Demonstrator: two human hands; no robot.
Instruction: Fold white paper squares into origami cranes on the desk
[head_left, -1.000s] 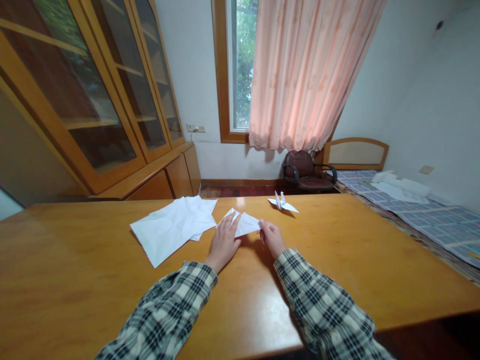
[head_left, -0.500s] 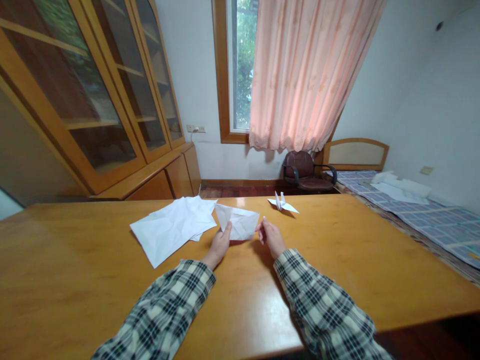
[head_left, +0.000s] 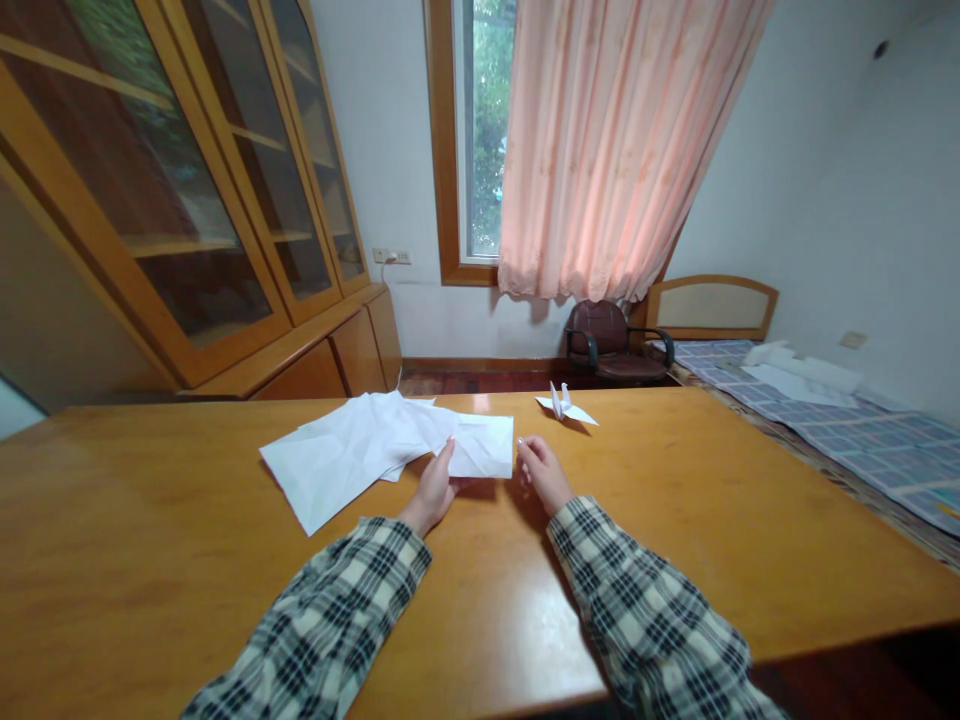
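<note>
My left hand [head_left: 433, 488] pinches the near edge of a creased white paper sheet [head_left: 472, 445] and holds it lifted over the wooden table [head_left: 150, 520]. My right hand [head_left: 544, 472] sits just right of the sheet's corner with its fingers curled; whether it still touches the paper is unclear. To the left lies a stack of white sheets [head_left: 337, 455], partly under the held paper. A folded white paper crane [head_left: 564, 405] stands behind my right hand near the table's far edge.
A glass-door wooden cabinet [head_left: 195, 200] lines the left wall. Beyond the table are a window with a pink curtain [head_left: 607, 150], a dark armchair [head_left: 611, 345] and a bed [head_left: 840, 420] at the right.
The folded paper was lifted off the table and has opened out into a wider sheet. My left hand went from lying flat on it to pinching its edge.
</note>
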